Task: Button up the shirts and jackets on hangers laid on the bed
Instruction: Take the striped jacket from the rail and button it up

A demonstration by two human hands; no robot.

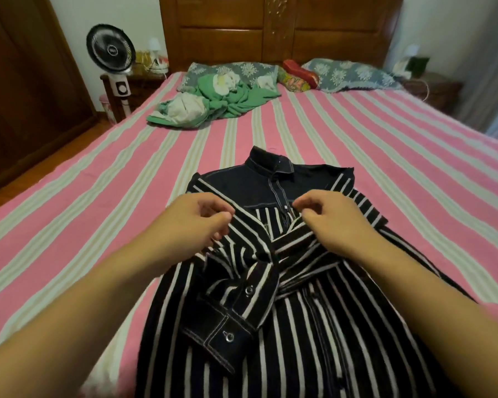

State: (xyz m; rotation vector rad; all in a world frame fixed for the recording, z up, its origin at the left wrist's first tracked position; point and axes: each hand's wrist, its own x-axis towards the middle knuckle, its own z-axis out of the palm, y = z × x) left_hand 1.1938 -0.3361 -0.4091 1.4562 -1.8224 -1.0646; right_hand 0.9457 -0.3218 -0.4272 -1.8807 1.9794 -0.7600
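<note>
striped shirt (299,326) lies mid-bed (98,182), collar far. left hand (196,225) pinches sleeve draped across front; right hand (331,222) pinches fabric near placket, likely clearing sleeves to reach buttons.

Bed (385,156): covered by a sheet of pink, white and pale green stripes running lengthwise.
Near end: a dark striped shirt (299,326) lies front-up, collar toward the headboard (sleeves folded across its chest).
Far left: a crumpled green cloth (230,101) lies near the head end.
Head end: two blue floral pillows (351,74), with a red patterned cushion (298,73) between them.
</note>
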